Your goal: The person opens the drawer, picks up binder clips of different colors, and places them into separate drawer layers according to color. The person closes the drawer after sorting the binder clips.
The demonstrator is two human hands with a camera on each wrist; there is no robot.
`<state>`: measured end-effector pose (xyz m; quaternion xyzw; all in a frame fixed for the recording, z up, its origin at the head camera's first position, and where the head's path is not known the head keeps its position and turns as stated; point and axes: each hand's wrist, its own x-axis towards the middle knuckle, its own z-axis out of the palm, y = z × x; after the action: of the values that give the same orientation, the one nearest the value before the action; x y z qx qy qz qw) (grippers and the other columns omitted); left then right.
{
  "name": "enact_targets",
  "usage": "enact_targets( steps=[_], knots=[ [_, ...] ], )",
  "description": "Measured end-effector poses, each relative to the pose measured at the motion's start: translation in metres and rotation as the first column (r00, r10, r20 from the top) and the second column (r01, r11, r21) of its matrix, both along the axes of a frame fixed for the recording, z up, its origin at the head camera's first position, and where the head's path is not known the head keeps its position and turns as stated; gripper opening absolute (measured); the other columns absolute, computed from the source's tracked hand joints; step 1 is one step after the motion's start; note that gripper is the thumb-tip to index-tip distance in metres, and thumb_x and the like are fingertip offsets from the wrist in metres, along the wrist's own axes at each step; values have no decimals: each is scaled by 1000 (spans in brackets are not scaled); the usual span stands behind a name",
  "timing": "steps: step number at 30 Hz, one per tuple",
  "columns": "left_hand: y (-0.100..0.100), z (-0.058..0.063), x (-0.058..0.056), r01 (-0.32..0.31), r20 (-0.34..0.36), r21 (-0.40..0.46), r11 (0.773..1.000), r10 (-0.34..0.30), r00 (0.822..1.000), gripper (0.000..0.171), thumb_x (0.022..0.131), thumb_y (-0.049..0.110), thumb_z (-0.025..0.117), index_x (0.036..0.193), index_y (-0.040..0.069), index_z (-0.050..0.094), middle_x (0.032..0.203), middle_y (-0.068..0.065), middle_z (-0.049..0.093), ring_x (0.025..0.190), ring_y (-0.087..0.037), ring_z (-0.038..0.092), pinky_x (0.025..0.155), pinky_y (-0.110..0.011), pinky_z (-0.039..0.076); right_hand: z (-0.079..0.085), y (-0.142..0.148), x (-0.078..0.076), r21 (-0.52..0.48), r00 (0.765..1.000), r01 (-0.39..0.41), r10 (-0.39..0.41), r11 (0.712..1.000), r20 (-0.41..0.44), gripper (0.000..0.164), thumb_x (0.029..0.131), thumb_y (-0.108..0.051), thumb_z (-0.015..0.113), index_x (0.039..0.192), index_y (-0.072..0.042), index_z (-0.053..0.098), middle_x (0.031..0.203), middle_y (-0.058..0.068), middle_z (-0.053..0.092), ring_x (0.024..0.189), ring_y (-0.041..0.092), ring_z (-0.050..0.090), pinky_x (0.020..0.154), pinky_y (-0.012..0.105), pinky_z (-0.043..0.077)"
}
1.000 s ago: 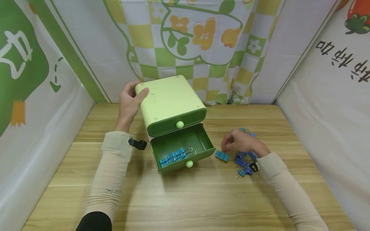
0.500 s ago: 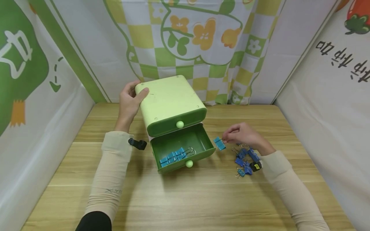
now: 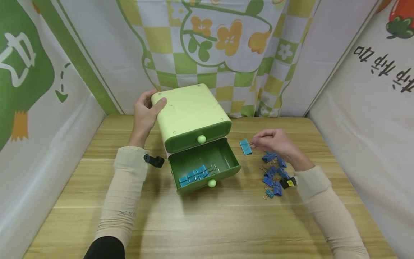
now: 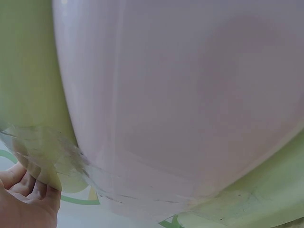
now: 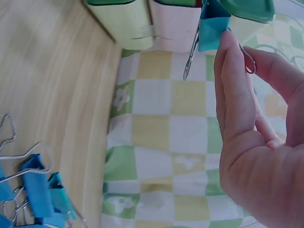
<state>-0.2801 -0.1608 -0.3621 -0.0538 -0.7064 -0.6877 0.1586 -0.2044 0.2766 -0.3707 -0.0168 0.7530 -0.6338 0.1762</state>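
A pale green drawer box [image 3: 191, 109] stands at the middle of the table. My left hand [image 3: 143, 117] grips its back left corner, thumb on the top face; in the left wrist view the fingers curl at its far edge. The lower green drawer [image 3: 223, 154] is pulled out, with a row of light blue binder clips [image 3: 194, 175] lying at its front left. Right of the drawer, my right hand [image 3: 275, 144] pinches a light blue binder clip [image 3: 245, 147] by one wire handle. The right wrist view shows the clip's other handle [image 5: 191, 57] sticking out free.
A pile of darker blue binder clips [image 3: 275, 174], with a small teal one [image 3: 269, 194] at its near side, lies below my right hand. The upper drawer [image 3: 201, 139] is closed. A checked curtain [image 3: 223, 94] hangs behind the table [image 3: 207, 223].
My right hand has lifted the light blue binder clip from beside the pile and moved it away from me. More of the pile shows now. The left hand and drawer box stay put.
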Motion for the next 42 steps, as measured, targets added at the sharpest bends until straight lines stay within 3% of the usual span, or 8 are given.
enact_targets(
  steps=[3,8,14,19,26,32,42],
  knots=[
    [-1,0,0,-2,2,-5,1000,2,1000,58,97,29,77,146,8,57,134,-4,61,118,-14,60,96,-21,52,6,-3,1,-33,1000,7,-7,999,-3,8,100,-4,71,105,-7,77,98,1,81,96,16,79,94,31,63],
    [-1,1,1,-5,12,-3,1000,5,1000,58,96,29,78,146,8,57,134,-4,61,119,-14,60,96,-20,53,15,-11,5,-59,1000,9,-9,998,-4,15,98,-4,74,113,1,73,100,4,82,96,18,80,95,32,62],
    [0,1,1,2,12,-4,1000,-2,1000,61,96,29,78,148,6,55,133,-4,62,118,-14,60,96,-21,52,23,-23,12,-20,998,-33,32,999,-50,25,97,-9,77,116,5,71,101,5,82,99,22,80,95,34,63],
    [0,0,1,7,9,-3,1000,-7,1000,59,96,30,77,147,8,56,134,-3,61,119,-14,59,96,-21,52,26,-37,17,-36,995,-71,68,997,-75,22,98,-5,74,116,8,71,100,6,82,97,22,80,94,35,63],
    [-1,0,2,7,4,-7,1000,-7,1000,59,97,31,77,147,9,56,133,-3,61,117,-13,59,95,-21,52,27,-56,23,15,984,-141,142,990,-104,27,100,-3,70,121,14,67,105,12,81,98,23,80,93,37,64],
    [-1,1,2,5,14,-7,1000,-5,1000,59,97,30,77,147,9,56,134,-3,61,118,-14,59,95,-21,52,25,-73,25,50,978,-183,187,982,-90,22,101,-3,68,118,11,70,110,21,79,99,27,80,94,40,64],
    [-1,0,1,6,17,-10,1000,-5,1000,64,96,32,78,149,5,54,135,-4,61,120,-15,59,97,-21,52,19,-92,29,194,944,-255,287,947,-161,15,101,-6,65,106,0,78,101,15,81,105,42,76,93,47,64]
  ],
)
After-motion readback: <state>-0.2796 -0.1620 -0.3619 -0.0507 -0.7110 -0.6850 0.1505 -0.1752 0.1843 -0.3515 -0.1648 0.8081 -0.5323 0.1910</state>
